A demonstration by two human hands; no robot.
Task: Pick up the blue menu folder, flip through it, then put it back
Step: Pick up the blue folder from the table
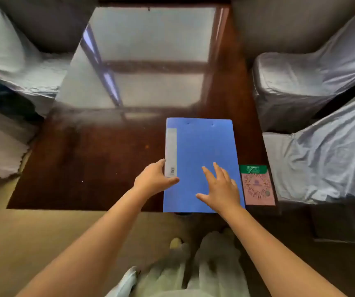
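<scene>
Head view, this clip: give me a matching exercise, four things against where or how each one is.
Things:
1. blue menu folder
2. left hand
3. right hand
4. pink card

Places or states:
A. fingers spread, over the cover
B. on the table, right of the folder
C. lying closed near the table's front edge
D. at the spine edge, thumb on top

Pairs: 1-C, 2-D, 3-A, 4-B

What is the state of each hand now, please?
Left hand: closed on the spine edge of the blue folder, thumb on the cover.
Right hand: open, fingers spread flat over the cover, gripping nothing.
</scene>
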